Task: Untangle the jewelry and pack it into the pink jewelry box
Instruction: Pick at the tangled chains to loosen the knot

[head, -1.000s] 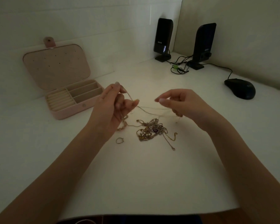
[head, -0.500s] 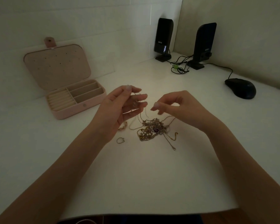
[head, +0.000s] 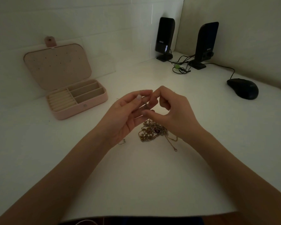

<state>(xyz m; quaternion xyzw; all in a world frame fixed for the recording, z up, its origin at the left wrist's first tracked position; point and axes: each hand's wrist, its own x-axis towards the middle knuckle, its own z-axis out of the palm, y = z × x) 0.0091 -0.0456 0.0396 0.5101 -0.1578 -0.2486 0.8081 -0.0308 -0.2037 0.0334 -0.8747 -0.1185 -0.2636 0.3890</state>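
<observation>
A tangle of gold chains [head: 152, 131] with a dark red stone lies on the white desk at centre. Just above it my left hand [head: 125, 114] and my right hand [head: 172, 111] meet, fingertips together, both pinching a thin chain [head: 145, 105] that hangs down toward the pile. A small ring [head: 122, 141] lies half hidden under my left wrist. The pink jewelry box [head: 81, 101] stands open at the back left, lid up against the wall, its ring rolls and three compartments holding nothing.
Two black speakers [head: 165, 38] [head: 204, 44] stand in the far corner with a bundle of cable [head: 180, 69] between them. A black mouse [head: 242, 88] lies at the right. The desk's front edge [head: 136, 216] runs along the bottom.
My hands, which held the thin chain stretched apart, have come together above the pile. The chain now hangs slack between my fingertips.
</observation>
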